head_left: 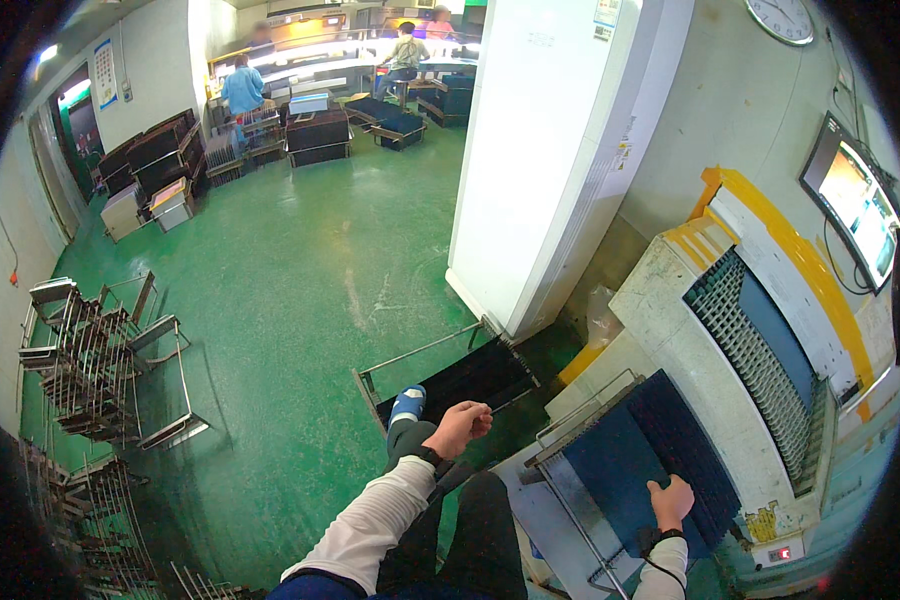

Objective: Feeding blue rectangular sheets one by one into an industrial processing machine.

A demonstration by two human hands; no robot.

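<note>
My right hand (673, 501) is over a rack of thin dark blue panels (610, 450), fingers curled and thumb raised. Its fingertips are hidden, so I cannot tell whether it grips a panel's edge. The panels stand close together, one broad face turned toward me and several edges behind it. My left hand (459, 427) hangs in front of my body with its fingers curled in and nothing visible in them. Beyond it, a low metal-framed rack (450, 380) with dark contents sits on the floor, beside my blue-and-white shoe (408, 404).
At right is a pale machine (660, 290) with a slotted opening and yellow tape. A tall white cabinet (540, 150) stands ahead. Metal racks (100, 350) crowd the left side. A screen (855, 200) hangs on the wall. People (405, 52) work beside lit benches far off.
</note>
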